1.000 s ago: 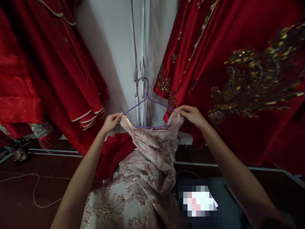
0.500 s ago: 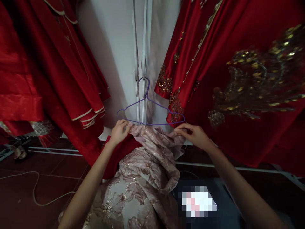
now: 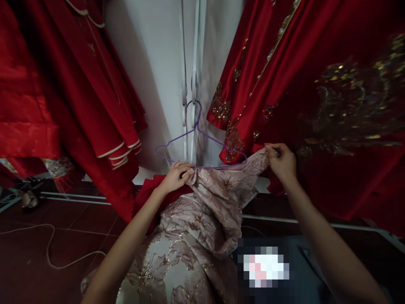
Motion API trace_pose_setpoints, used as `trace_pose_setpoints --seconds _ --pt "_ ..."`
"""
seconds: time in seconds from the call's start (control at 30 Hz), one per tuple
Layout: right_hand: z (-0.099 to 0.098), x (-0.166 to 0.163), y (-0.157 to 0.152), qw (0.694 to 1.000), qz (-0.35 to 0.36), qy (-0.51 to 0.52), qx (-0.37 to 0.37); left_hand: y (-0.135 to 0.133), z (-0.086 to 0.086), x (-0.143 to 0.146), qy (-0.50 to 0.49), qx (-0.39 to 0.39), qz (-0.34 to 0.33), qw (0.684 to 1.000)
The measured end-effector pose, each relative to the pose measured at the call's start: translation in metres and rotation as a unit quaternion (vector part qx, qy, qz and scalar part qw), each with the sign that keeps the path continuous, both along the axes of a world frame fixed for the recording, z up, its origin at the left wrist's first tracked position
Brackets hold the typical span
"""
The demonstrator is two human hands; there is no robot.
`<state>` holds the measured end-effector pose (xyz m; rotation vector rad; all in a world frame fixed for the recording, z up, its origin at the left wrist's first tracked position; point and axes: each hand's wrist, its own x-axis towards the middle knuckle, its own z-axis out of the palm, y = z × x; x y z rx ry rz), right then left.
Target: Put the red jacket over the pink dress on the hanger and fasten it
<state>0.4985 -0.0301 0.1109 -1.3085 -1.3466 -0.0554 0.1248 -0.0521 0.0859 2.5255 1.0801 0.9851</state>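
Note:
A pale pink brocade dress (image 3: 218,198) with a metallic flower pattern hangs bunched between my hands and spreads down toward me. My left hand (image 3: 177,175) is closed on its upper edge, near the bottom bar of a purple hanger (image 3: 218,139). Pinched in my right hand (image 3: 281,162) is the other end of that edge, drawn out beyond the hanger's right corner. The hanger's hook goes up to a pale metal chain strip (image 3: 193,97). Part of the hanger's bar is hidden behind my left fingers and the cloth.
Red garments (image 3: 104,105) hang at the left, and red garments with gold sequins (image 3: 234,122) at the right. A white wall (image 3: 142,55) stands behind. A cable (image 3: 50,249) lies on the dark tiled floor. A blurred bright patch (image 3: 265,266) shows at lower right.
My right hand has moved right and up, pulling the dress's edge outward. My left hand has shifted right along the hanger's lower bar. The view has turned slightly.

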Motion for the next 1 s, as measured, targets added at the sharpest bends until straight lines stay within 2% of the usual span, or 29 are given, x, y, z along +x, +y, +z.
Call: trace_pose_setpoints --seconds 0.2,0.33,0.43,0.53,0.6,0.67,0.73,0.77,0.83,0.93,1.0 --pt "0.004 -0.003 -0.004 1.000 0.022 -0.008 0.013 -0.001 0.005 -0.001 -0.001 0.001 -0.014 1.000" --pt "0.021 -0.032 -0.008 0.997 0.029 -0.065 0.038 -0.002 0.004 0.011 -0.017 -0.011 -0.029 0.999" --pt "0.037 -0.060 -0.010 0.991 0.020 -0.123 0.051 -0.007 0.002 0.031 -0.064 -0.041 -0.068 0.995" --pt "0.046 -0.077 -0.007 0.988 0.030 -0.151 0.027 -0.012 0.001 0.049 -0.116 -0.066 -0.093 0.987" --pt "0.047 -0.081 -0.003 0.986 0.041 -0.162 0.011 -0.012 -0.002 0.048 -0.147 -0.083 -0.084 0.982" --pt "0.047 -0.079 0.001 0.984 0.044 -0.171 0.003 -0.006 -0.006 0.032 -0.188 -0.087 -0.036 0.978" --pt "0.047 -0.075 0.004 0.984 0.041 -0.174 0.000 0.005 -0.015 0.004 -0.226 -0.061 0.061 0.970" --pt "0.047 -0.073 0.005 0.984 0.040 -0.174 -0.001 0.011 -0.021 -0.013 -0.227 -0.039 0.122 0.965" --pt "0.049 -0.070 0.006 0.984 0.043 -0.171 -0.006 0.023 -0.035 -0.047 -0.185 -0.035 0.194 0.963" --pt "0.051 -0.068 0.007 0.984 0.050 -0.168 -0.014 0.035 -0.056 -0.086 -0.161 -0.045 0.243 0.955" --pt "0.051 -0.069 0.008 0.985 0.049 -0.165 -0.017 0.040 -0.066 -0.100 -0.175 -0.054 0.248 0.951"
